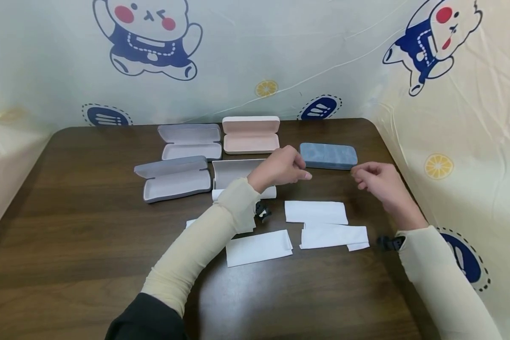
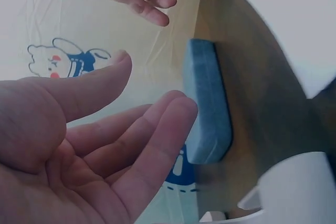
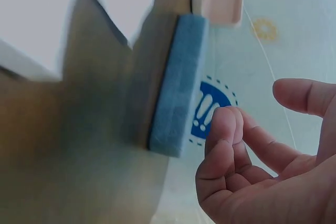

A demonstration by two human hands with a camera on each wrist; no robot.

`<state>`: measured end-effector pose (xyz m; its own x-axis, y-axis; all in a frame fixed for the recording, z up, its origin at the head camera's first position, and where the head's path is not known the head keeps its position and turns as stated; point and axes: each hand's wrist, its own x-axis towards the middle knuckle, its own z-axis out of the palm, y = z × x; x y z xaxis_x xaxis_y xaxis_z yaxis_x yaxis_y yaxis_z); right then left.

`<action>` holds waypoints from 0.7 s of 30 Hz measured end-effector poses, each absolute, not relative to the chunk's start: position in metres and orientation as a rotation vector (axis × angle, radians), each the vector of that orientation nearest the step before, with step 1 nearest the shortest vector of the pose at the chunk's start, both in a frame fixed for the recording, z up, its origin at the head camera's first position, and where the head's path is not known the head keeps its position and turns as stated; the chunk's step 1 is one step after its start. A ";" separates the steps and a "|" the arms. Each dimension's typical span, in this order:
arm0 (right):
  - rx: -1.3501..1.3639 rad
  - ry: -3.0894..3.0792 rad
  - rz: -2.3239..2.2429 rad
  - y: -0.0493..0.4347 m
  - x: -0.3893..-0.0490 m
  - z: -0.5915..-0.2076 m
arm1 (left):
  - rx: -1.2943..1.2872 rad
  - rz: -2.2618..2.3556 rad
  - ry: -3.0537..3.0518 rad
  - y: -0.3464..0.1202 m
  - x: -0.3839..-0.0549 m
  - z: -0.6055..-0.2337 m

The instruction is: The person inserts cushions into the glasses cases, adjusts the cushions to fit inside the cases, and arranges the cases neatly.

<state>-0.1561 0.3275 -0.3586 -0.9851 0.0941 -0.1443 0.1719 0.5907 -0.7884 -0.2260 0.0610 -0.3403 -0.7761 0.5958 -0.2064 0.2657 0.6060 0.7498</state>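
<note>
A blue glasses case (image 1: 328,156) lies closed at the back right of the table. My left hand (image 1: 282,166) is by its left end, fingers loosely bent and the thumb apart from them. In the left wrist view nothing is between that hand's fingers. Near the case's right end is my right hand (image 1: 380,184), also holding nothing, with its fingers curved and the thumb apart in the right wrist view. The blue case (image 3: 179,87) appears there beyond the fingertips, with a gap between.
Left of the blue case stand several open glasses cases: lilac (image 1: 191,152), pink (image 1: 251,143), grey (image 1: 178,184), and a pale one (image 1: 233,174) partly behind my left arm. Folded white cloths (image 1: 316,211) lie in front on the wooden table (image 1: 68,226). A printed curtain (image 1: 238,52) borders the back.
</note>
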 end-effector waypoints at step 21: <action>0.081 2.651 -1.079 0.321 -0.119 -0.387 | 0.847 0.539 2.562 0.047 -0.185 -0.369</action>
